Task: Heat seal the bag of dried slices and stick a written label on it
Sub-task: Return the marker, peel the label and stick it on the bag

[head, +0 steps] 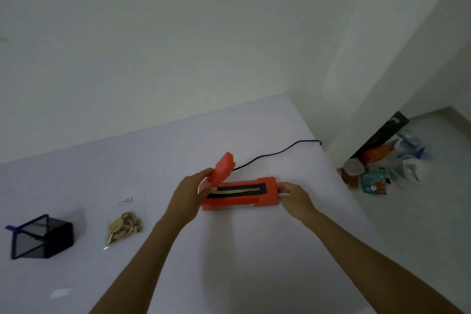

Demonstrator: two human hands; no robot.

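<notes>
- Far left on the table: a dark mesh holder with something purple poking out — contents hard to make out. A small white slip lies near the front edge, maybe the label, too blurred to say.
- Bag of dried slices lies flat on the table, well left of the sealer, untouched; its clear top is barely visible, so open or closed can't be told.
- Left hand grips the raised lid of the orange heat sealer, fingers curled round it; lid tilted up, sealing strip exposed.
- Right hand holds the sealer's right end, fingers wrapped at the edge; exactly what they touch there is hidden.
- Black cord runs off the table's far right edge — plug not in view, so power can't be confirmed.
- Risks, as I judge them: fingers near the strip could get burned if it's hot; lid could snap down on the left hand; tugging the sealer could drag the cord taut.
- Right, on the floor: a clutter of packets, blurred.
</notes>
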